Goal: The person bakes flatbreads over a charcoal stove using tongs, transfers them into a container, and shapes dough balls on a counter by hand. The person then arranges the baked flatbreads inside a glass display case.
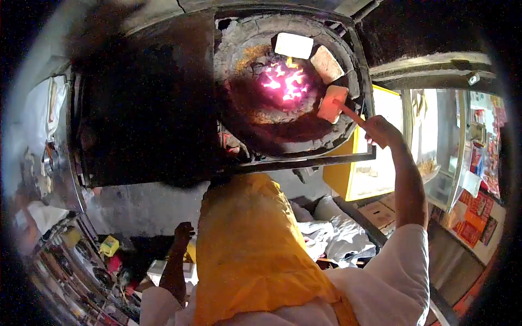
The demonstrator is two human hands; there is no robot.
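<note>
My right hand (379,131) is closed around a wooden stick (353,115) that looks reddish in the light. Its far end meets or overlaps a reddish brick (328,107) on the inner edge of the round clay oven (231,117). Beyond that brick lie a second, pale-brown brick (327,64) and a brightly lit white block (294,45). Pink and yellow flames (284,81) burn in the oven's middle. Down at my left side hangs my left hand (185,232), dark in shadow. Its fingers are loosely bent and slightly apart, with nothing visible in them.
A dark frame edge (304,163) borders the oven in front of my yellow apron (244,233). A yellow-framed glass case (375,163) stands at the right. White sacks (340,231) lie below. Shelves (60,266) with assorted items line the lower left.
</note>
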